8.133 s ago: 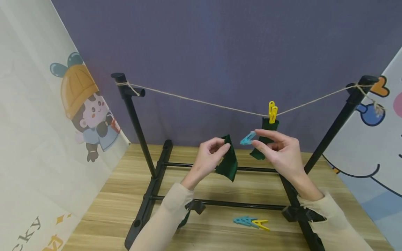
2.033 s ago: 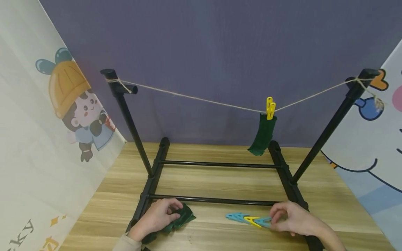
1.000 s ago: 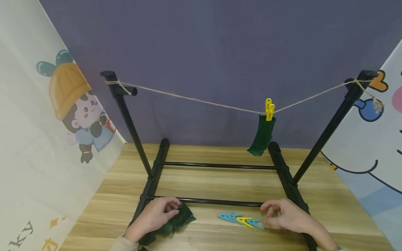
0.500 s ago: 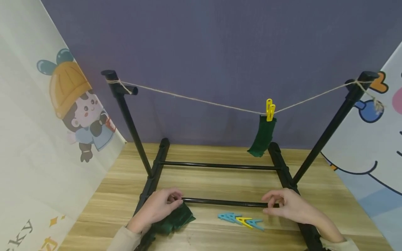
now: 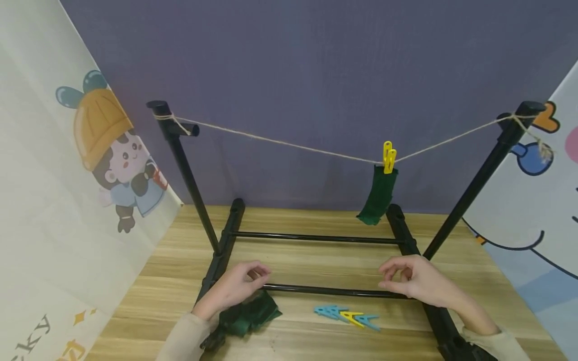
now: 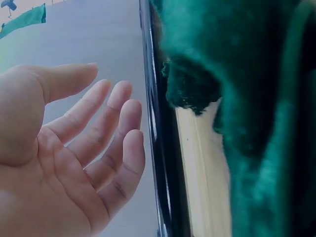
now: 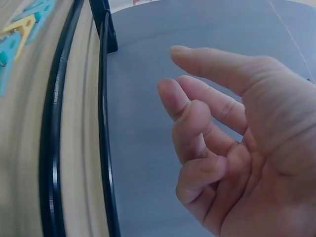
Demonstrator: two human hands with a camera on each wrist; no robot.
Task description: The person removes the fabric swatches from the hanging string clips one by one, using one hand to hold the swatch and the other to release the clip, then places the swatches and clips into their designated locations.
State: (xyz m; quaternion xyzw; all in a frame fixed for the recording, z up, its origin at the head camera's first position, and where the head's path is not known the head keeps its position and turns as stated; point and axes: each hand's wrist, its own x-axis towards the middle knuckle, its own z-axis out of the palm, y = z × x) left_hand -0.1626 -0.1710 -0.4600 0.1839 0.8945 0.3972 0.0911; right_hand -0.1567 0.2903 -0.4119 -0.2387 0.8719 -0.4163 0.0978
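My left hand (image 5: 239, 286) hovers just above a heap of dark green cloth (image 5: 250, 316) at the rack's front left, its fingers loosely bent around nothing. In the left wrist view the palm (image 6: 59, 182) is bare, with green fabric (image 6: 256, 98) close beside it. Over the front right of the rack floats my right hand (image 5: 415, 281), fingers relaxed and holding nothing. Below and left of it, several blue clothespins (image 5: 331, 312) and a yellow clothespin (image 5: 353, 319) lie in a row. A yellow clothespin (image 5: 389, 158) fastens a green cloth strip (image 5: 378, 195) to the string (image 5: 280, 142).
A black rack stands on the wooden table (image 5: 158, 281), with a left post (image 5: 191, 183) and a right post (image 5: 474, 195) carrying the string. Its front bar (image 5: 334, 290) and rear bar (image 5: 316, 237) cross low between the feet. A dark backdrop (image 5: 289, 75) rises behind.
Earlier the left hand held a green cloth and the right a blue clothespin; cloth and clothespins now lie on the table. Over the last second both hands have risen away from them.
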